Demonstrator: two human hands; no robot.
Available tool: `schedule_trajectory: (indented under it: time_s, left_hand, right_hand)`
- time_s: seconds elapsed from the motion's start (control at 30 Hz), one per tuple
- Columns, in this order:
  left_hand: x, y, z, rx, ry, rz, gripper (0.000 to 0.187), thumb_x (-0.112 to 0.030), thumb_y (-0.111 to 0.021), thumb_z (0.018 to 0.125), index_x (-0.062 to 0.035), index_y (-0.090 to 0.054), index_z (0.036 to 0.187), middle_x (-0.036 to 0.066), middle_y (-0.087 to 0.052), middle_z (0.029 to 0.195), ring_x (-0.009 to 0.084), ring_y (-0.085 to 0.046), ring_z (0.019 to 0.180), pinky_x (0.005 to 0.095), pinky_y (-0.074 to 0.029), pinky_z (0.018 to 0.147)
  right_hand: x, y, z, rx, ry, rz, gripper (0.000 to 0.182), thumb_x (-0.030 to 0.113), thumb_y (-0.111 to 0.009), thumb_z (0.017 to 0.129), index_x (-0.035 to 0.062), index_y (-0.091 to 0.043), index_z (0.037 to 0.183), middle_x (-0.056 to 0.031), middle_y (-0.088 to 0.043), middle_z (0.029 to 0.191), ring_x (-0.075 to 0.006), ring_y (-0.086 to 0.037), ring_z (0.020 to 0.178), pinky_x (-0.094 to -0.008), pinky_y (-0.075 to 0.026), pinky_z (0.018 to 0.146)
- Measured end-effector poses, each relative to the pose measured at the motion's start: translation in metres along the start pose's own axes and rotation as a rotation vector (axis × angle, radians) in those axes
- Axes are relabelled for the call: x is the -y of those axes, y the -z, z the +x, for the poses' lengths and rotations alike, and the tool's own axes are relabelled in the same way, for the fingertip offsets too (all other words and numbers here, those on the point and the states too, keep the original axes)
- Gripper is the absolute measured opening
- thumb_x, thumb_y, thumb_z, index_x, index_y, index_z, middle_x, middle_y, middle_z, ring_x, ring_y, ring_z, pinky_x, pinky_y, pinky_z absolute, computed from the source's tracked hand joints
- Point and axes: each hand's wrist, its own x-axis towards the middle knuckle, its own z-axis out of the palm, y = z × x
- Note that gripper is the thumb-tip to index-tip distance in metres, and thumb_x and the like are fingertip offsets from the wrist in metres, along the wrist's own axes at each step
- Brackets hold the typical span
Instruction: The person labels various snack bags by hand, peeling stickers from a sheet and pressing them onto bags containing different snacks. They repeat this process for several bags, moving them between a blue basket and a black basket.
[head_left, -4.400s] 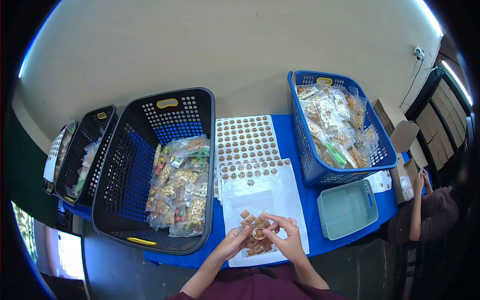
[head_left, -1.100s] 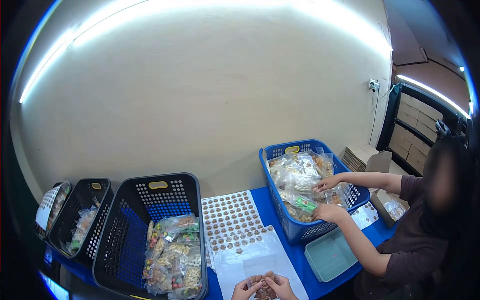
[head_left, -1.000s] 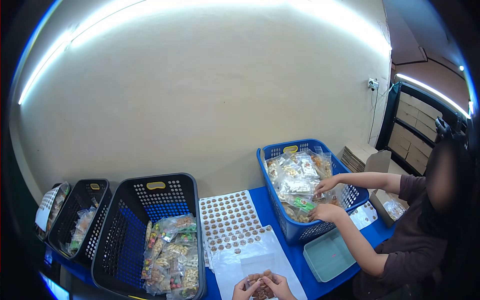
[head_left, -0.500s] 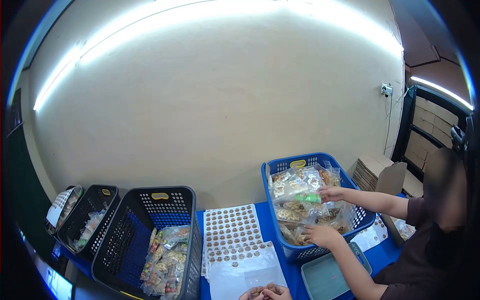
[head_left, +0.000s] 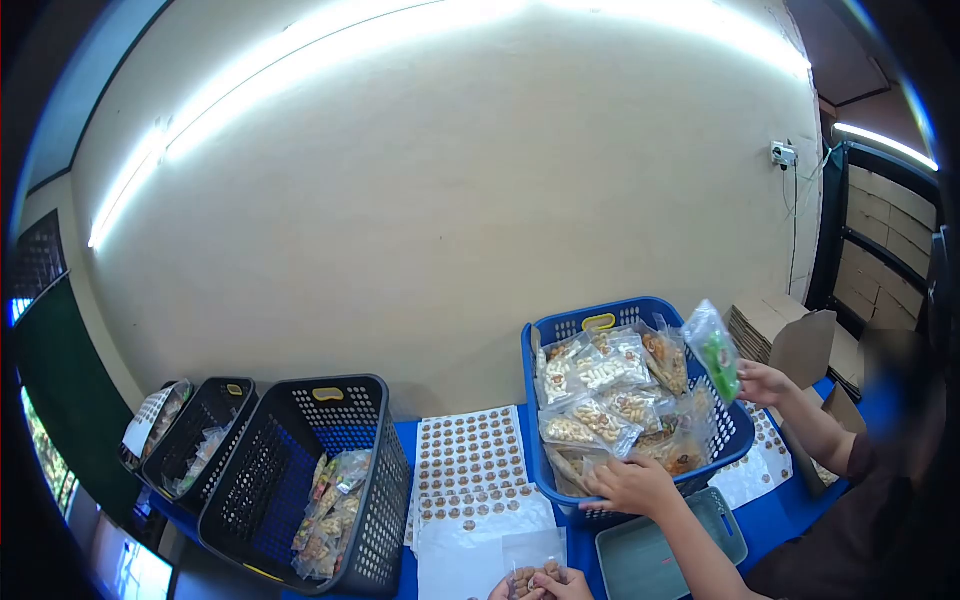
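At the bottom edge, my left hand and my right hand are closed on a clear plastic bag of brown snack pieces. The bag's flat upper part points away from me, over sheets of round stickers. A round sticker seems to sit on the bag by my right thumb. Under the bag, the nearest sheet is mostly bare white backing. Only the fingers of both hands show; the wrists are cut off by the frame.
A co-worker's hand holds a green-and-clear packet; their other hand rests at a blue basket of snack bags. A grey-green tray lies nearby. Black baskets with packets stand left. Cardboard is at right.
The co-worker has lifted the green packet out of the blue basket to the right. The bag in my hands shows more of its contents. The view has shifted slightly.
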Motion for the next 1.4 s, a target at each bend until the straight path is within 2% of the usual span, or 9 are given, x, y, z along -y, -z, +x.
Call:
schedule_trajectory:
  time_s: [0.13, 0.27, 0.4, 0.53, 0.63, 0.67, 1.2, 1.3, 1.4]
  left_hand:
    - [0.006, -0.01, 0.003, 0.095, -0.016, 0.072, 0.041, -0.016, -0.059, 0.081, -0.004, -0.043, 0.117, 0.007, -0.055, 0.1, 0.0137, -0.055, 0.086, 0.0236, -0.047, 0.07]
    - [0.005, -0.025, 0.0, 0.031, -0.062, 0.147, 0.038, -0.023, -0.055, 0.083, -0.0045, -0.046, 0.115, 0.007, -0.056, 0.097, 0.0117, -0.055, 0.081, 0.0235, -0.047, 0.067]
    - [-0.011, -0.049, 0.001, -0.019, -0.017, 0.066, 0.03, -0.023, -0.054, 0.084, -0.002, -0.054, 0.105, 0.005, -0.059, 0.087, 0.0106, -0.055, 0.075, 0.0227, -0.047, 0.063]
    - [0.011, -0.058, 0.012, -0.091, -0.12, 0.204, 0.024, -0.02, -0.053, 0.085, -0.0011, -0.056, 0.099, 0.005, -0.059, 0.086, 0.0092, -0.054, 0.074, 0.0215, -0.046, 0.059]
    - [0.024, -0.059, 0.018, -0.096, -0.047, 0.251, 0.023, -0.019, -0.053, 0.085, -0.0005, -0.056, 0.098, 0.005, -0.059, 0.087, 0.0087, -0.054, 0.072, 0.0209, -0.046, 0.059]
    - [-0.004, -0.079, 0.011, -0.14, 0.083, 0.029, 0.023, -0.014, -0.052, 0.085, 0.002, -0.054, 0.1, 0.006, -0.06, 0.089, 0.0106, -0.057, 0.078, 0.0235, -0.047, 0.069]
    - [-0.027, -0.103, 0.002, 0.278, 0.087, 0.215, 0.033, -0.015, -0.06, 0.08, -0.0007, -0.05, 0.108, 0.005, -0.058, 0.096, 0.0101, -0.054, 0.086, 0.024, -0.044, 0.075]
    - [-0.024, -0.096, -0.004, 0.227, 0.073, 0.215, 0.029, -0.016, -0.058, 0.081, 0.0001, -0.052, 0.104, 0.005, -0.059, 0.093, 0.0105, -0.055, 0.084, 0.0233, -0.045, 0.073]
    - [0.003, -0.09, -0.001, 0.158, -0.152, 0.152, 0.022, -0.018, -0.053, 0.085, -0.0003, -0.057, 0.096, 0.004, -0.059, 0.082, 0.0077, -0.053, 0.067, 0.02, -0.044, 0.055]
  right_hand:
    - [-0.023, 0.02, 0.002, -0.034, 0.104, 0.057, 0.024, 0.027, -0.057, 0.083, 0.0029, -0.056, 0.079, -0.0007, -0.053, 0.062, -0.0062, -0.049, 0.049, -0.0199, -0.039, 0.041]
    - [-0.069, 0.055, 0.012, -0.169, -0.077, 0.188, 0.02, 0.023, -0.057, 0.083, 0.0038, -0.056, 0.086, -0.0015, -0.054, 0.066, -0.007, -0.05, 0.051, -0.0205, -0.041, 0.043]
    - [-0.016, 0.063, -0.006, 0.099, -0.128, 0.167, 0.03, 0.017, -0.061, 0.079, -0.0002, -0.053, 0.102, -0.0035, -0.058, 0.088, -0.0074, -0.054, 0.081, -0.0204, -0.044, 0.07]
    - [0.005, 0.053, -0.016, -0.066, 0.316, -0.065, 0.015, 0.012, -0.056, 0.081, 0.0032, -0.055, 0.094, 0.0001, -0.053, 0.066, -0.0055, -0.049, 0.05, -0.0195, -0.039, 0.042]
    - [0.022, 0.076, -0.028, 0.093, 0.011, 0.102, 0.032, 0.014, -0.062, 0.078, -0.0011, -0.052, 0.104, -0.0035, -0.057, 0.091, -0.0072, -0.053, 0.081, -0.0212, -0.044, 0.069]
    - [0.017, 0.083, -0.028, 0.11, 0.035, 0.015, 0.031, 0.012, -0.062, 0.078, -0.0017, -0.05, 0.104, -0.0035, -0.056, 0.094, -0.007, -0.053, 0.081, -0.0219, -0.045, 0.069]
    - [0.014, 0.095, -0.053, -0.176, 0.129, 0.268, 0.024, 0.021, -0.054, 0.085, -0.0014, -0.057, 0.094, -0.0034, -0.06, 0.083, -0.0065, -0.055, 0.072, -0.0194, -0.044, 0.063]
    - [0.017, 0.086, -0.064, -0.177, 0.12, 0.265, 0.023, 0.019, -0.056, 0.083, -0.0013, -0.056, 0.095, -0.0033, -0.059, 0.086, -0.0072, -0.055, 0.075, -0.0199, -0.045, 0.065]
    - [0.019, 0.077, -0.073, -0.084, 0.146, 0.119, 0.025, 0.015, -0.059, 0.081, -0.0019, -0.054, 0.098, -0.0032, -0.058, 0.089, -0.008, -0.055, 0.077, -0.0202, -0.045, 0.066]
